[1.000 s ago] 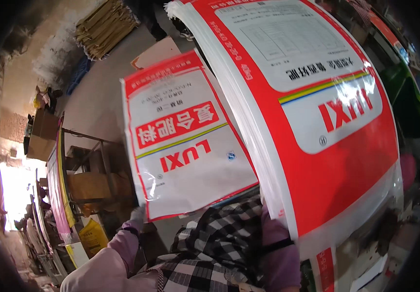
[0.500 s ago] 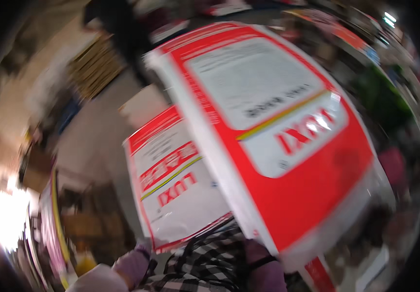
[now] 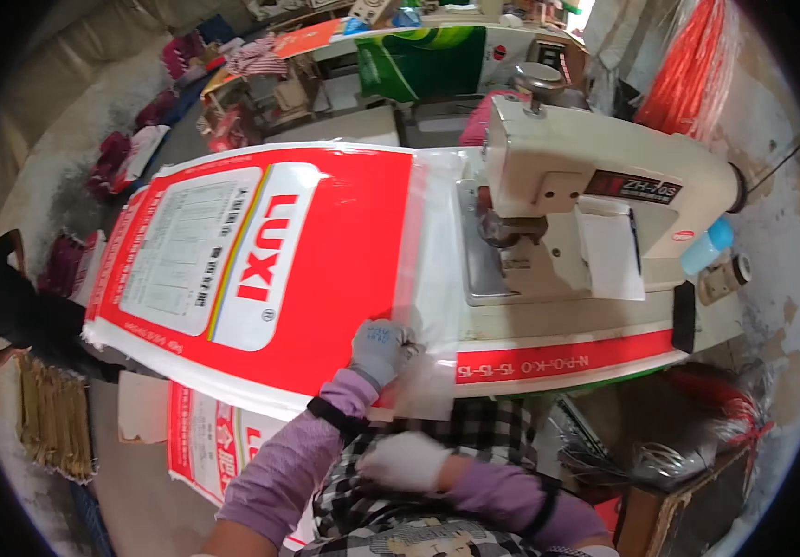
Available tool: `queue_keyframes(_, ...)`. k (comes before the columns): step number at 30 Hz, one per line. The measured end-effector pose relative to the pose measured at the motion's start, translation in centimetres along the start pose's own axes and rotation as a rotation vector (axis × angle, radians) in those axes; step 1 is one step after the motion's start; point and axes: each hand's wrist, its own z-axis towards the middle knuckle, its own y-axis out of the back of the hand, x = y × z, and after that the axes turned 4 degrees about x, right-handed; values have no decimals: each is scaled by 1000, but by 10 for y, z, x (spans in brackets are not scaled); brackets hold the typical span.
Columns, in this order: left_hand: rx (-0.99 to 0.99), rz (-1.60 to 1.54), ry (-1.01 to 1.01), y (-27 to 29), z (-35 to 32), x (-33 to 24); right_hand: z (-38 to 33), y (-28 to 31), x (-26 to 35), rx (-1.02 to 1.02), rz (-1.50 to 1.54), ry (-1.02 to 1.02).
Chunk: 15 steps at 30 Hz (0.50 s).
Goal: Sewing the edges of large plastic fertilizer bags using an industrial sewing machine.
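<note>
In the head view, a big red and white bag (image 3: 344,251) is being seen lying to the left of a sewing machine (image 3: 548,172). Its near right corner is being touched by the gloved left hand (image 3: 380,353); whether the fingers are being pinched on it cannot be told. The gloved right hand (image 3: 407,462) is being held apart from the bag, over a checked apron (image 3: 493,429); it is looking blurry, so its finger shape cannot be told. A small gap is being left between the hands. Past the bag's near left edge, grey floor (image 3: 135,483) is being shown. The bag's long way is running left to right, its see-through end being pointed at the machine.
</note>
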Motion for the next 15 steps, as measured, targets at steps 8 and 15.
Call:
queue_keyframes(8, 20, -783, 36, 11, -30, 30, 2, 73, -102, -907, 239, -261)
queue_keyframes(15, -515, -1071, -14, 75, -48, 30, -21, 68, -108, -1087, -106, -597)
